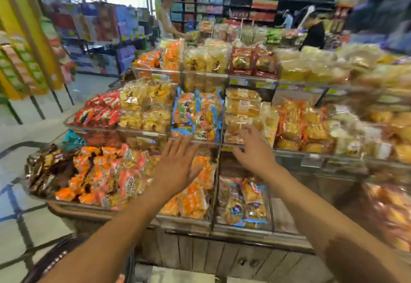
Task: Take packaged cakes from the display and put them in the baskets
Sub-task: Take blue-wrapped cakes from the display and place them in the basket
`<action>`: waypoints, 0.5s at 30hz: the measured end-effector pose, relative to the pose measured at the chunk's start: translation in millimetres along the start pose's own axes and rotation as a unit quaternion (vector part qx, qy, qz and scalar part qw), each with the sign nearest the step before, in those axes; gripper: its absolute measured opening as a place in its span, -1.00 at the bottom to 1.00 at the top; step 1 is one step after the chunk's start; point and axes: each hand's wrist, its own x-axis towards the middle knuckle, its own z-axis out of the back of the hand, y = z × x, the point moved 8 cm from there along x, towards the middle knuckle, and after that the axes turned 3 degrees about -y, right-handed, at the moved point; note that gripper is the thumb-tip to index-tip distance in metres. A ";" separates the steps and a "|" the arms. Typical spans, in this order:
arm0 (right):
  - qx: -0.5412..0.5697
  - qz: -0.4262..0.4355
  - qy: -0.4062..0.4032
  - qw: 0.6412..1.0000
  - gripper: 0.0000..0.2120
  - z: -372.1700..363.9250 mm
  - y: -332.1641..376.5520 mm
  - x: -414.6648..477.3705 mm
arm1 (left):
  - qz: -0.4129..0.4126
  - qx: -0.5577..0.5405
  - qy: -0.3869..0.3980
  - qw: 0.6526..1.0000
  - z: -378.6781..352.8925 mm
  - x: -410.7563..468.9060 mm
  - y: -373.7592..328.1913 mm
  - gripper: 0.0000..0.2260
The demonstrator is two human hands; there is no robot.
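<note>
- left hand [178, 164]: fingers straight and spread, holding nothing, above the orange packets [193, 198] on the lowest tier
- right hand [253, 149]: fingers loosely spread, empty, fingertips at the packaged cakes [243, 107] stacked on the middle tier of the display [311, 162]; contact unclear

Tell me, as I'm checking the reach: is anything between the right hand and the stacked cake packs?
Nothing visible does. The right hand is open right in front of the stacked cake packs, its fingers overlapping the lower ones.
</note>
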 end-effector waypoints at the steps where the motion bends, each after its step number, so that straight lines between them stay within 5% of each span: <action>1: -0.004 -0.002 0.001 1.000 -0.49 -2.6 -9.9 -1.2 | -0.011 -0.005 0.009 1.000 -8.2 5.6 -6.9 -0.35; 15: 0.030 -0.224 0.152 0.962 -0.57 -135.8 -171.4 -20.8 | -0.107 -0.120 0.158 0.974 -184.4 66.8 -89.1 -0.38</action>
